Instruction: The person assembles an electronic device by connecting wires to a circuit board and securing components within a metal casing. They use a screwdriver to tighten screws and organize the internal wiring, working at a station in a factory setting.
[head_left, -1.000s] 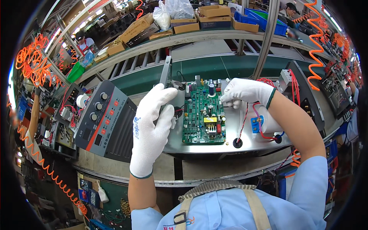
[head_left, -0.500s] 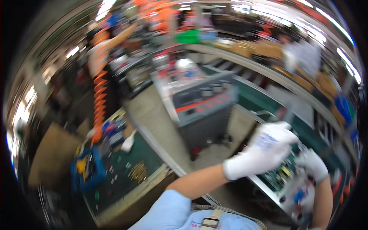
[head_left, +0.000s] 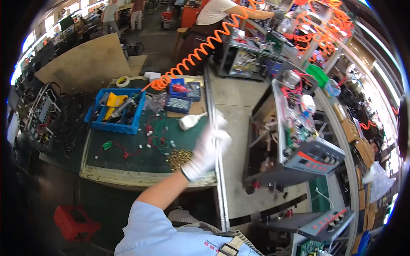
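Observation:
My left hand (head_left: 207, 151), in a white glove, reaches over the right edge of a green-topped bench (head_left: 124, 147). Motion smears its fingers, so I cannot tell whether they hold anything. Just beyond it lies a white squeeze bottle (head_left: 188, 122) with a thin spout, tipped on its side. Beside the wrist is a heap of small brass-coloured parts (head_left: 179, 158). Thin red and green wires with white connectors (head_left: 158, 136) are scattered to the left of the bottle. My right hand is outside the picture.
A blue tool tray (head_left: 115, 130) and small blue screw bins (head_left: 178, 104) stand on the bench. An orange coiled hose (head_left: 200, 52) hangs down to it. Open machine units with grey control panels (head_left: 316, 155) line the right. A red crate (head_left: 76, 222) sits low at left. Another person (head_left: 213, 15) works behind.
My view has swung left toward the green bench. My left hand has moved from the open unit with the circuit board to the bench's edge. My right hand has left the picture.

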The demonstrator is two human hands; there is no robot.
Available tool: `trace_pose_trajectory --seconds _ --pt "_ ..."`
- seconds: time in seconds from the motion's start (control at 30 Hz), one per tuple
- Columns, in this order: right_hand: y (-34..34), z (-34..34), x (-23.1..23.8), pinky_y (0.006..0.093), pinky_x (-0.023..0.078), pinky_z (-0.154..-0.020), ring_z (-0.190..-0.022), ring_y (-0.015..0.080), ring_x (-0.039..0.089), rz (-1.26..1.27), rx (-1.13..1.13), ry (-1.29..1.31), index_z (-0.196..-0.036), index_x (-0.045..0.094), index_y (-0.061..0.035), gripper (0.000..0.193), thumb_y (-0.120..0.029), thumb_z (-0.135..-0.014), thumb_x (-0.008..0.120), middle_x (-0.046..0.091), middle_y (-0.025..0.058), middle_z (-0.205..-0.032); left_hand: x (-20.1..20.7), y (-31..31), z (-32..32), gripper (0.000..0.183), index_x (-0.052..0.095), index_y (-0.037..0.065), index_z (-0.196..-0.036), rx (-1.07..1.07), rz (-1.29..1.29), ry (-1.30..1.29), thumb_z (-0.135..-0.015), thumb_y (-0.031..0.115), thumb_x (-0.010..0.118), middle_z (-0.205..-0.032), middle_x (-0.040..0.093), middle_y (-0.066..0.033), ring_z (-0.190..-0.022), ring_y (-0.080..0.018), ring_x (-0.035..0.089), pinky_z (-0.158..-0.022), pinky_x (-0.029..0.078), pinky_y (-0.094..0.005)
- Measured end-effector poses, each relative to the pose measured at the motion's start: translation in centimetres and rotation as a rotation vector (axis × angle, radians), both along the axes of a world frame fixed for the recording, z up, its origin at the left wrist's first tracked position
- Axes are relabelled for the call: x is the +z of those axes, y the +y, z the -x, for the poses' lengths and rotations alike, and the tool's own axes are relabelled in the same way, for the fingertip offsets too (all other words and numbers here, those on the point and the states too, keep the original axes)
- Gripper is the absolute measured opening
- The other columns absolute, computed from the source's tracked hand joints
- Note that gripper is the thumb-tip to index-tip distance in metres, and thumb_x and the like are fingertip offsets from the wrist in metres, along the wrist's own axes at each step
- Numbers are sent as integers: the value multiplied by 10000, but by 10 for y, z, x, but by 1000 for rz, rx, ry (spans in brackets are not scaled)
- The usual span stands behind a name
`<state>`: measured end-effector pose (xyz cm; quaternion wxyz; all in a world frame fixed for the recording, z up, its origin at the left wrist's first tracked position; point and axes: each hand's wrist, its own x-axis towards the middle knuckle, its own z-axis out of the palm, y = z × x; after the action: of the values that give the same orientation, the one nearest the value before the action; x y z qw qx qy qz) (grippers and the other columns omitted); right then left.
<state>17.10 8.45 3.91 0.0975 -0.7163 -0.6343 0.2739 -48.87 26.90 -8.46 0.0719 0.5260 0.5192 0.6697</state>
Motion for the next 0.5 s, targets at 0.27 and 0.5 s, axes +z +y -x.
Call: trace_pose_trajectory --seconds 0.27,0.5 --pt "-11 64 -15 468 468 -651 -773 415 591 -161 -573 179 -916 596 -50 155 -185 -869 656 629 211 -818 -2 31 187 305 656 42 -1202 -285 638 -564 -966 227 597 -916 701 -24 -652 -84 618 -514 435 -193" --pt "3 79 -11 492 484 -701 -817 431 615 -284 -583 -22 -985 626 -75 195 -162 -813 654 646 220 -842 -15 104 316 117 496 161 -1087 -477 214 -965 -971 169 508 -844 453 16 -729 -104 502 -645 474 -273"
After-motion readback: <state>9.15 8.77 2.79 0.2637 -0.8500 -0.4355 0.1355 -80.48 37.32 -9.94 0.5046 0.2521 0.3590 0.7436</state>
